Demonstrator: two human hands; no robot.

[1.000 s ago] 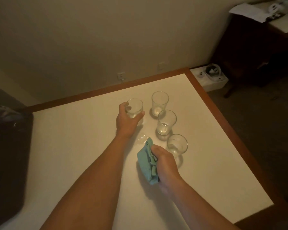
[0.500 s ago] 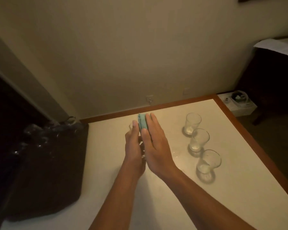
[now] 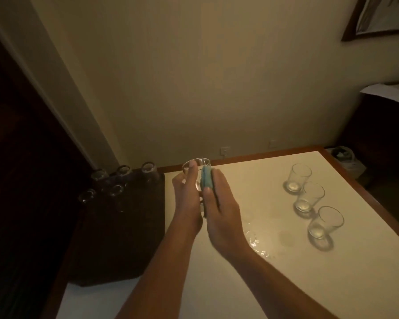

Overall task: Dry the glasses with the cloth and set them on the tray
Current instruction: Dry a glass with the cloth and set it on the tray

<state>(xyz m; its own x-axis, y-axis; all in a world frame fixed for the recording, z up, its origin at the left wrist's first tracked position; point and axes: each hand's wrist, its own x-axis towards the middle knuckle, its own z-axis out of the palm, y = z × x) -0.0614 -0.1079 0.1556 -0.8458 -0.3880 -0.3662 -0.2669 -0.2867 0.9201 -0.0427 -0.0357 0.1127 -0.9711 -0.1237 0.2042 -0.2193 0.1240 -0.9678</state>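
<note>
My left hand point(image 3: 186, 199) grips a clear glass point(image 3: 197, 165), lifted above the table, its rim showing past my fingers. My right hand point(image 3: 221, 206) presses a folded teal cloth point(image 3: 206, 179) flat against the glass's right side, fingers straight. Three more glasses stand upright in a row on the white table point(image 3: 274, 272) to the right: far point(image 3: 297, 178), middle point(image 3: 310, 196), near point(image 3: 324, 223). A dark tray point(image 3: 129, 238) lies at the table's left with several glasses point(image 3: 122, 176) at its far end.
Water drops point(image 3: 256, 240) glisten on the table just right of my right wrist. The table has a brown wooden edge point(image 3: 366, 187). A white box with a round object point(image 3: 346, 157) sits on the floor beyond the far right corner. A dark cabinet point(image 3: 382, 125) stands at right.
My left hand has lifted a glass off the table and moved left. My right hand brought the cloth up against it. My view swung left and the tray with its glasses came into sight.
</note>
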